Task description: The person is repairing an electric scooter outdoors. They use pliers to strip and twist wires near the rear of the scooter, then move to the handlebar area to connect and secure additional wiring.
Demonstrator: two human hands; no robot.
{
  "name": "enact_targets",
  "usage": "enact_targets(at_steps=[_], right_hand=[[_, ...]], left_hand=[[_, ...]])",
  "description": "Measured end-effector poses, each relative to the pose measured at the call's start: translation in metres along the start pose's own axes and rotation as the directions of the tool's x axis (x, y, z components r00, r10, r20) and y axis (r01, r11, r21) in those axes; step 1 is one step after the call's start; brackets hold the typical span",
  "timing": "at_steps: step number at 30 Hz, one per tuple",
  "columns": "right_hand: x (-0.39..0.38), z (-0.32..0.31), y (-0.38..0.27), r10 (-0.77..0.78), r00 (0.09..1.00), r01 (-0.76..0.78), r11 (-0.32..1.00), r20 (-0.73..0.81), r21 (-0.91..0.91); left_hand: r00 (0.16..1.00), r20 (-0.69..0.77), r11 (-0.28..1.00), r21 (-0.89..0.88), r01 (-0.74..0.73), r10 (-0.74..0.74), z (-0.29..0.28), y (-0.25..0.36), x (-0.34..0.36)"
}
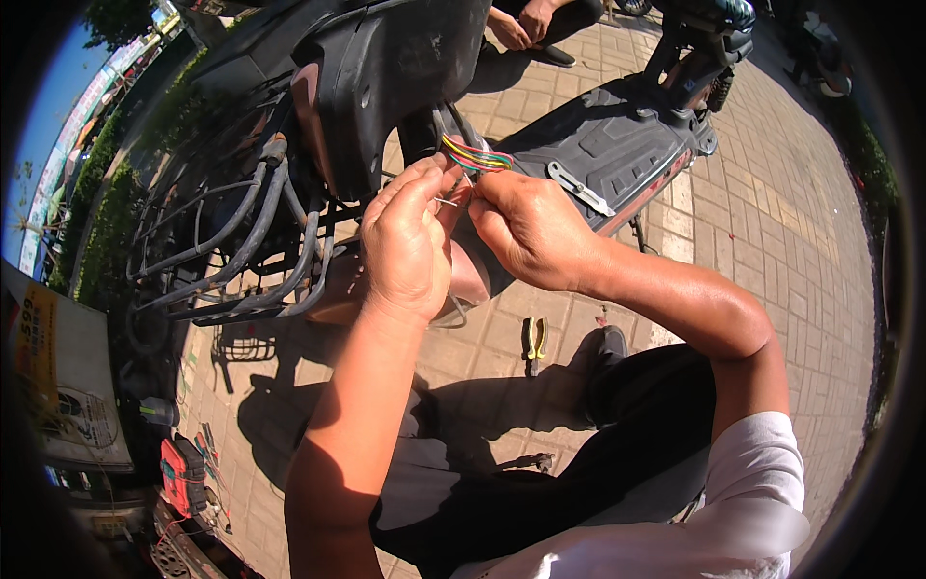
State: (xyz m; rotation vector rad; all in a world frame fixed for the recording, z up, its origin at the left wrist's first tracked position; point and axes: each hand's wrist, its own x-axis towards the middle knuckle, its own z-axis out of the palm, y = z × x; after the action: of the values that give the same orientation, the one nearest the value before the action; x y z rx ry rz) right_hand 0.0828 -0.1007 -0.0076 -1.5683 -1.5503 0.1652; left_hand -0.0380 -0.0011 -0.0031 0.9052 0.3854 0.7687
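A bundle of coloured electrical wires (477,154), yellow, red, green and black among them, loops out of the front body of an electric scooter (386,72). My left hand (410,236) is closed at the wires, its thumb and fingers pinching them just below the loop. Close beside it, my right hand (529,224) is closed in a pinch on the wires too, knuckles up. Thin pale wire ends poke out between the two hands. My fingers hide most of the place where they grip.
A long metal tool (581,189) lies on the scooter's black footboard (617,135). Pliers with yellow handles (533,343) rest on the paving below. Left stands a black wire basket (231,232); a red case (181,475) sits lower left. Another person's hands (521,24) appear at the top.
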Motion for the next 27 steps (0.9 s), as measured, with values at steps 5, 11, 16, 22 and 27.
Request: enact_targets(at_steps=[5, 11, 16, 22, 27], right_hand=[[0.001, -0.012, -0.002, 0.000, 1.000, 0.000, 0.999, 0.012, -0.046], [0.003, -0.034, -0.035, 0.033, 0.997, -0.038, 0.997, -0.071, -0.073], [0.023, -0.037, -0.015, -0.197, 0.969, 0.171, 0.970, -0.150, -0.173], [0.031, -0.027, 0.001, 0.227, 0.966, -0.255, 0.922, 0.126, 0.292], [0.039, -0.024, -0.004, 0.299, 0.946, -0.316, 0.938, 0.126, 0.141]], left_hand=[[0.993, 0.025, 0.911, 0.398, -0.112, 0.112, -0.002, -0.005, -0.008], [0.717, 0.246, 0.264, 0.813, -0.519, 0.652, 0.005, 0.010, -0.009], [0.774, 0.248, 0.265, 0.842, -0.470, 0.583, 0.007, 0.012, -0.002], [0.696, 0.275, 0.372, 0.686, -0.626, 0.663, 0.034, 0.060, -0.035], [0.898, -0.089, 0.887, 0.221, -0.405, 0.432, 0.026, 0.162, 0.027]])
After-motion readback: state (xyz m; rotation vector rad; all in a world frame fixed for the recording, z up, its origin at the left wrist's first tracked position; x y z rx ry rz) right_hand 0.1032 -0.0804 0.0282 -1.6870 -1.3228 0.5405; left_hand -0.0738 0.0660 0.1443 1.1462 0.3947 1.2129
